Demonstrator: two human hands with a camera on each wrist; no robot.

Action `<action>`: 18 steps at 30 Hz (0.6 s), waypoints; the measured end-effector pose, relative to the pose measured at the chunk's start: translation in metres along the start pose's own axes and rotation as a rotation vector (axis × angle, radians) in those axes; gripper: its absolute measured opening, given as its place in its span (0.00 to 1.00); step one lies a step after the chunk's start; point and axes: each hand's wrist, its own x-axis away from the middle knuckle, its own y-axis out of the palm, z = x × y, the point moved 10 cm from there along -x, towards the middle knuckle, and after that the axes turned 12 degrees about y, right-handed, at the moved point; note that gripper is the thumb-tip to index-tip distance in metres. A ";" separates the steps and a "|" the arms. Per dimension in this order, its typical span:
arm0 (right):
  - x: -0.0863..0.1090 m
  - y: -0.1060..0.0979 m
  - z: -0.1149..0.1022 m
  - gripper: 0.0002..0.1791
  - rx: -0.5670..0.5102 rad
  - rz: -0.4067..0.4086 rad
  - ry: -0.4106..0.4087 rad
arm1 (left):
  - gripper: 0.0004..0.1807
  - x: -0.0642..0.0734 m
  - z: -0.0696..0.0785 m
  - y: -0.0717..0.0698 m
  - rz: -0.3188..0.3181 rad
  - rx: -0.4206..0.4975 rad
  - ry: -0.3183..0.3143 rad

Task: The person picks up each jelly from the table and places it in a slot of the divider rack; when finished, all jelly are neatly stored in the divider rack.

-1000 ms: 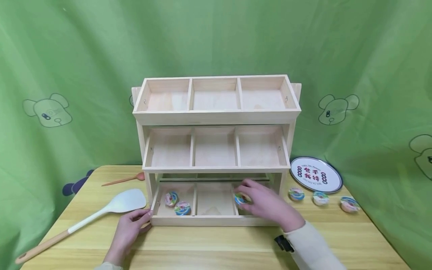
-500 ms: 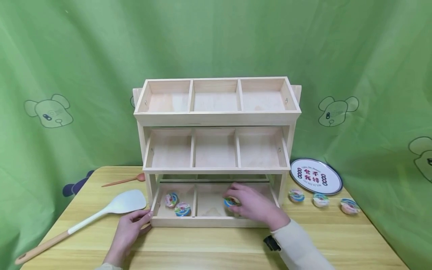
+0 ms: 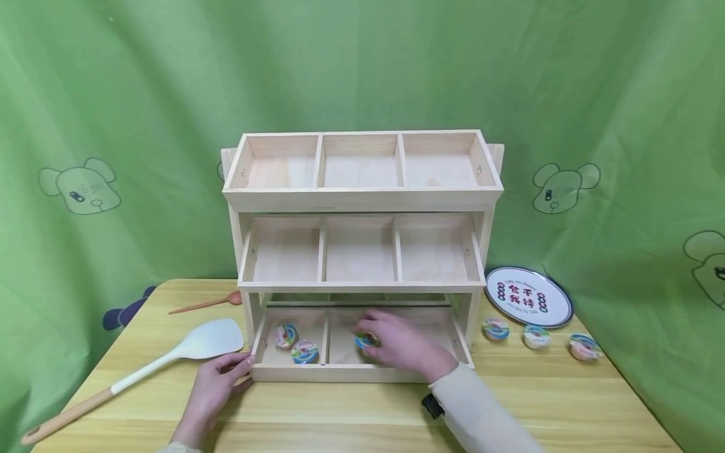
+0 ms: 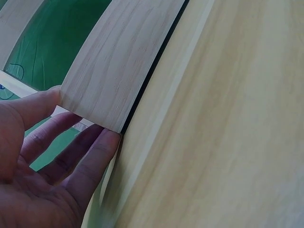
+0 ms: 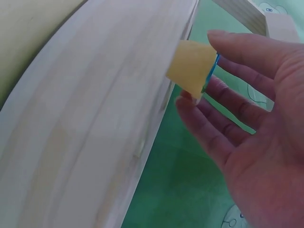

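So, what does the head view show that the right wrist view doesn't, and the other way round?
Only the head view: the left hand, the white spatula, the small red spoon, the blue-rimmed plate, three jelly cups near it, and two more in the bottom tray.

Only the right wrist view: the yellow side of the held jelly cup and the palm of the right hand.

Both: the right hand holding that cup, the wooden rack and the green curtain.

With the right arm (image 3: pixel 478 406) extended forward, the right fingers (image 5: pixel 205 129) pinch and the left fingers (image 4: pixel 95 164) grip.
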 end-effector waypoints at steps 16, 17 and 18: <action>-0.031 0.024 -0.002 0.19 -0.057 -0.040 0.033 | 0.17 0.002 -0.003 0.000 -0.012 -0.010 -0.019; -0.033 0.025 -0.001 0.19 -0.065 -0.041 0.040 | 0.17 0.001 -0.003 0.000 -0.014 -0.009 -0.019; -0.035 0.025 -0.001 0.19 -0.074 -0.041 0.049 | 0.18 0.001 -0.002 0.000 -0.015 -0.010 -0.018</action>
